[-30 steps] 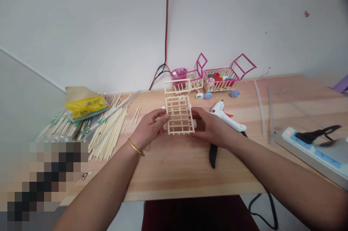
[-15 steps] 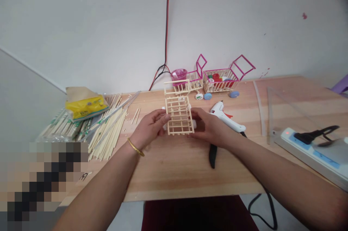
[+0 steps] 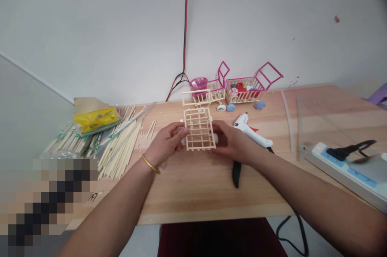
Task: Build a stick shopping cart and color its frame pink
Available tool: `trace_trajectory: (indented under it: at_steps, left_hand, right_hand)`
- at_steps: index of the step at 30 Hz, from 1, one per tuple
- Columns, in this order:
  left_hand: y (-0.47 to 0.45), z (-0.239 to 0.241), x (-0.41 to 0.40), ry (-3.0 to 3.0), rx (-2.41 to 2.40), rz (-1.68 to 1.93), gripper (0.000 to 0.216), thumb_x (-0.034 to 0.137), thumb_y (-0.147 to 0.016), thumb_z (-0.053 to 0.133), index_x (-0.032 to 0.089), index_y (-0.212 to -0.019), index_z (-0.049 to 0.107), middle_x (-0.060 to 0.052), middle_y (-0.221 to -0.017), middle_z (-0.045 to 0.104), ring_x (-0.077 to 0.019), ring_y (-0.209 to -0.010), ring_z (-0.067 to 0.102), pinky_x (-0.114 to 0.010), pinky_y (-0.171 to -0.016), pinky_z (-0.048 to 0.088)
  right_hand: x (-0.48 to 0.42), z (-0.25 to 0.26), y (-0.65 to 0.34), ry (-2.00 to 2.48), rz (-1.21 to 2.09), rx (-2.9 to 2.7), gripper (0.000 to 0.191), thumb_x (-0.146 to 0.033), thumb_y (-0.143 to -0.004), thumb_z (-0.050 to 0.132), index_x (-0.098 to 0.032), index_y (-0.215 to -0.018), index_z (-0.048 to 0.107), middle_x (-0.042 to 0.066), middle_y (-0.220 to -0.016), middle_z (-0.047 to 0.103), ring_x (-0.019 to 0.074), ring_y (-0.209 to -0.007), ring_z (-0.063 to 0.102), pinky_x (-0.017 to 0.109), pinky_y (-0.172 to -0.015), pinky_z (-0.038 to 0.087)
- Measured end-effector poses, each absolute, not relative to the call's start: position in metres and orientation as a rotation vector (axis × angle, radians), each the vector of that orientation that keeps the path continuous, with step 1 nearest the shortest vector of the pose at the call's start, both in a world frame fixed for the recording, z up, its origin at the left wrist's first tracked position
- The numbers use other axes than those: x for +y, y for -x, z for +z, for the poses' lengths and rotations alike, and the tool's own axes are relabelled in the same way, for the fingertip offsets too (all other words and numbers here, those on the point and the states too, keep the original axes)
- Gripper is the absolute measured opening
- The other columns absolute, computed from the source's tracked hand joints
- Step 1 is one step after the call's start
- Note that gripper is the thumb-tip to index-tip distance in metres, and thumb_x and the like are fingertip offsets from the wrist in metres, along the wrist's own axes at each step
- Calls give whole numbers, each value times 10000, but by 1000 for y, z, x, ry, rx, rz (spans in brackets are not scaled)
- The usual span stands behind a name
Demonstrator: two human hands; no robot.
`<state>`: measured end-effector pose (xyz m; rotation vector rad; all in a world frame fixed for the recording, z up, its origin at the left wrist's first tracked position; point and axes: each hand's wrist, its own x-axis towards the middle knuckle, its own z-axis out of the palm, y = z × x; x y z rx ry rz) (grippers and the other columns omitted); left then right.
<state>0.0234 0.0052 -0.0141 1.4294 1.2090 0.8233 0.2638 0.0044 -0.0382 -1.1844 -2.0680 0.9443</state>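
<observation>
Between my hands is a small model shopping cart built of pale wooden sticks, its handle frame pointing to the wall and white wheels partly showing at its sides. My left hand grips its left side, thumb on the stick frame. Around the right side curl the fingers of my right hand, partly hidden behind the cart. A white glue gun with an orange trigger lies just right of my right hand. Behind stand two more stick carts, a larger pink-trimmed cart holding colourful caps and a smaller pink-trimmed cart.
To the left lie loose wooden sticks, bagged sticks and a yellow packet. A pink cup is near the wall. A power strip with a black plug sits at right, beside a clear set square. A black knife-like handle lies in front.
</observation>
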Motion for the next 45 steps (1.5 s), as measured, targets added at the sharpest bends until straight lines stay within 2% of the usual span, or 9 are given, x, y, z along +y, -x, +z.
trace_trajectory:
  at_steps: [14,20,27,45]
  left_hand:
    - [-25,-15,5,-1391,1193,840,503,560,-822,627,147,-1108,601,88,-542,449,-52,-400,316,-206,-422,252]
    - [-24,-15,5,-1413,1200,839,551,571,-808,641,128,-1132,593,42,-660,549,-52,-441,370,-202,-425,287]
    - [-23,-14,6,-1443,1201,831,560,578,-820,624,119,-1140,600,57,-582,498,-66,-451,383,-196,-429,288]
    - [-22,-14,6,-1443,1220,824,591,617,-788,641,128,-1118,598,66,-548,480,-75,-452,404,-199,-442,309]
  right_hand:
    - [4,-37,-264,1162,950,-2066,643,-216,-753,749,-264,-1322,452,88,-1240,670,254,-1144,644,417,-943,535]
    - [4,-38,-264,1191,925,-2075,666,-238,-742,762,-252,-1327,444,89,-1221,677,249,-1115,654,412,-938,527]
    - [5,-38,-264,1200,929,-2081,664,-238,-743,760,-250,-1330,450,91,-1212,679,252,-1077,667,423,-934,528]
    - [2,-36,-264,1235,906,-2079,693,-249,-745,767,-270,-1360,449,90,-1200,686,255,-1006,693,435,-911,552]
